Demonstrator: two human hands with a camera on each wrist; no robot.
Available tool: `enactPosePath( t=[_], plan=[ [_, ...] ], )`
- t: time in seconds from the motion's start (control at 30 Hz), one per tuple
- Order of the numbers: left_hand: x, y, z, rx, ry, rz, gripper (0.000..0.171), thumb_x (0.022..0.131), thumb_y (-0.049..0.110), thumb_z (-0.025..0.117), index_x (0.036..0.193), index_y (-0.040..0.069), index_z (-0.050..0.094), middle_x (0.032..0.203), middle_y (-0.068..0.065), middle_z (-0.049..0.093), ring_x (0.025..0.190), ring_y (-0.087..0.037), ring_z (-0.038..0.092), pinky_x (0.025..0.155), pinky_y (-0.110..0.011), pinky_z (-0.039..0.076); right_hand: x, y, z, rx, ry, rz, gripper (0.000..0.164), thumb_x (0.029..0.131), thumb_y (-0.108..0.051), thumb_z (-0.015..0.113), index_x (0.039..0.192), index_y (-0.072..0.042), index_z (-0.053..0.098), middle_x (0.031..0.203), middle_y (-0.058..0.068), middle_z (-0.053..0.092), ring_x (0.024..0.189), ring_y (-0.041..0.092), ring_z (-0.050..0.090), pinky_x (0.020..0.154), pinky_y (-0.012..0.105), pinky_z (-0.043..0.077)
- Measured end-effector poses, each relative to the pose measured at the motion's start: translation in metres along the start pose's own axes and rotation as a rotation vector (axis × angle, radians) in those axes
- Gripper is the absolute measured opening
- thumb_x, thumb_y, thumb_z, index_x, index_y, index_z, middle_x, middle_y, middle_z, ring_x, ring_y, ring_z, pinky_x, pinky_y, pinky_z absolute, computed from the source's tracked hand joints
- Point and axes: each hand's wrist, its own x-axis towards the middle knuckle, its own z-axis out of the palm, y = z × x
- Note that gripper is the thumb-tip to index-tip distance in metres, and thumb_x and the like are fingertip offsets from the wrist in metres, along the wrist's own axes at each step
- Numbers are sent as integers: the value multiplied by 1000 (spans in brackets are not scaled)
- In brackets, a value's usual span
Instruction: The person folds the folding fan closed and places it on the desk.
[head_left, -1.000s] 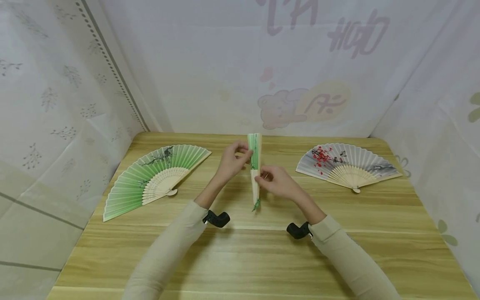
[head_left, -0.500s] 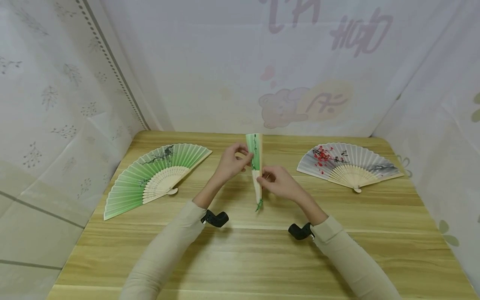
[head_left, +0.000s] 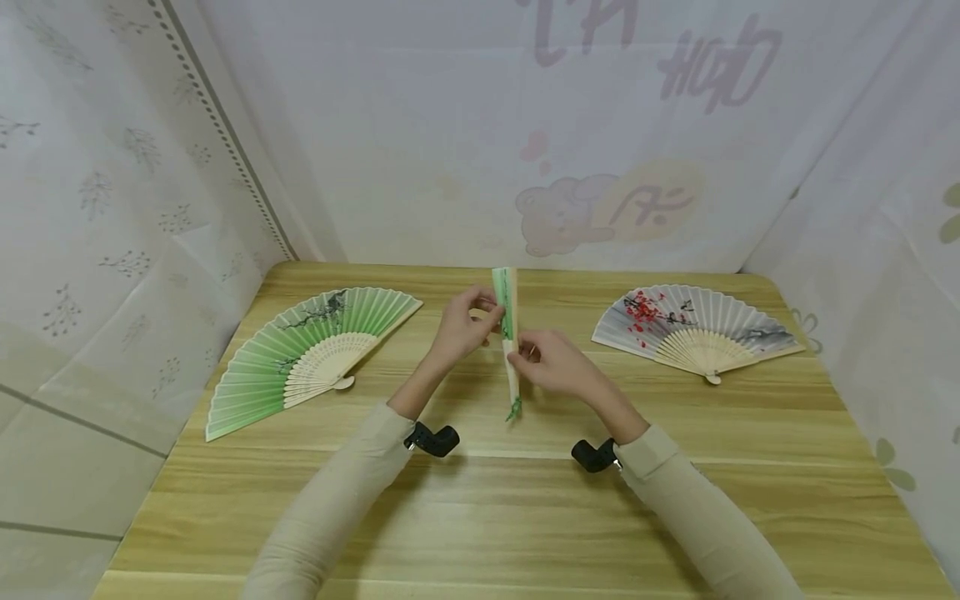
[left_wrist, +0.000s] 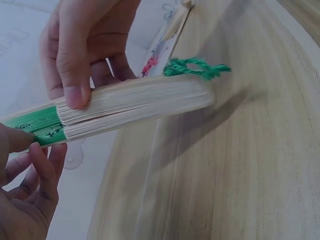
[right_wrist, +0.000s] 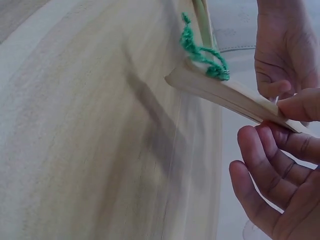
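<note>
Between both hands, above the middle of the table, is a nearly folded green hand fan [head_left: 507, 308] with pale wooden ribs. A green cord loop [left_wrist: 197, 68] hangs at its pivot end, which points toward the person. The left hand [head_left: 462, 323] pinches the green leaf part from the left, thumb on the near face. From the right, the right hand [head_left: 553, 361] pinches the ribs lower down between thumb and fingers. In the left wrist view the ribs [left_wrist: 110, 107] lie stacked with a narrow gap among them. The right wrist view shows the closed rib end [right_wrist: 225, 95] edge-on.
An opened green fan [head_left: 315, 358] lies on the wooden table [head_left: 480, 517] at the left. At the right lies an opened grey-white fan [head_left: 697, 329] with red blossoms. A printed white curtain [head_left: 420, 150] stands behind the table. Black wrist cameras [head_left: 433, 439] sit on both sleeves.
The held fan has narrowed slightly and shifted a little left at its lower end. Both hands keep their grip, the right one moving slightly left. The two opened fans stay put.
</note>
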Motion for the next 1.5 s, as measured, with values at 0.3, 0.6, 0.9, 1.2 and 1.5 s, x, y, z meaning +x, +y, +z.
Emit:
enactPosePath(
  t=[0.3,0.6,0.9,1.2,1.5],
  plan=[
    [-3,5,-6,-37,-32,-44,23,103,14,63,120,-3,63,107,-17,66,83,-39,72,64,-55,59,-1,8,0,120,6,-22,11,99,-9,64,90,-4,67,84,7,68,74,18,62,69,35,54],
    [0,4,-4,-20,-24,-45,15,101,10,64,110,-2,63,97,-14,64,74,-26,73,64,-54,59,-8,13,3,149,25,-20,11,99,-8,65,89,-5,66,81,1,65,71,18,59,63,32,51],
    [2,1,1,-4,-27,-13,9,99,4,63,105,-2,63,93,-13,63,75,-36,73,59,-51,59,-10,9,1,109,2,-42,7,99,-7,66,92,-5,67,80,-1,64,69,15,60,62,31,52],
    [-3,-1,-1,-77,-84,-54,19,103,11,62,117,-1,60,104,-20,66,85,-42,71,65,-59,58,-7,8,-2,120,-43,23,9,101,-9,62,95,-3,66,83,4,67,72,23,66,65,33,54],
    [-6,4,-2,-42,-41,-60,11,101,5,63,109,-2,61,96,-15,63,80,-43,71,65,-60,57,-6,16,3,184,-24,8,9,102,-9,61,96,-3,65,87,5,66,75,29,67,66,34,55]
  ],
)
